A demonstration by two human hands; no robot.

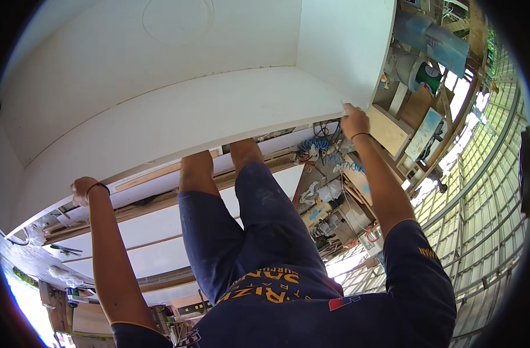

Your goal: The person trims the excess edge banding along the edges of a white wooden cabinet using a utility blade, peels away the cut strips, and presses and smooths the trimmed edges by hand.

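A large white box-like cabinet [218, 95], open toward me, fills the upper part of the view, with its long near board running across in front of my legs. My left hand [82, 190] is closed round the board's near edge toward the left end. Close to the right corner, my right hand [356, 122] grips the same edge, one finger laid over the top. The undersides of both hands' grips are hidden. A dark band circles each wrist.
White boards [149, 249] lie behind my legs. Blue coiled cord [316, 145] and cluttered scraps [328, 197] lie below the right corner. Wooden pieces [390, 130] and a green-ended container [428, 78] stand at the right, near a corrugated metal wall [479, 214].
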